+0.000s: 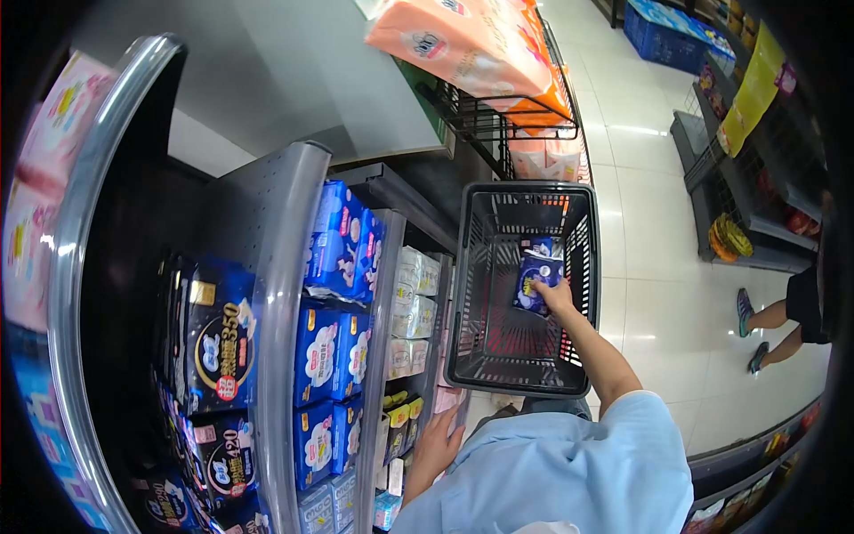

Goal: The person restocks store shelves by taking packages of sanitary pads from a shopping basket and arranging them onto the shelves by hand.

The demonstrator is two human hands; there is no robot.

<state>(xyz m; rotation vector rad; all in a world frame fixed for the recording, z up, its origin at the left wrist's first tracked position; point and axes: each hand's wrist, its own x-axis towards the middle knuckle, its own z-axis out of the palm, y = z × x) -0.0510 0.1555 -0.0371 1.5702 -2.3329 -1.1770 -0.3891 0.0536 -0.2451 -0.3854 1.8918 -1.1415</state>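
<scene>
My right hand (pixel 556 298) reaches down into a black plastic shopping basket (pixel 592 258). Its thumb and fingers grip a dark blue packet of sanitary pads (pixel 537 270), low inside the basket. Another small packet (pixel 539 243) shows just beyond it, partly covered. On the other side, my left hand (pixel 435 449) is beside the lower shelves with fingers stretched out and nothing in them. Near it are yellow-and-dark packs (pixel 405 425) and white packs (pixel 412 315) on the shelf.
Blue pad packs (pixel 318 356) and black pad packs (pixel 219 347) fill the shelves at left. Past the basket, a wire rack (pixel 525 116) holds orange tissue packs (pixel 471 44). Another person's legs (pixel 776 336) stand on the tiled floor (pixel 654 231) at right, near a dark shelf unit (pixel 756 200).
</scene>
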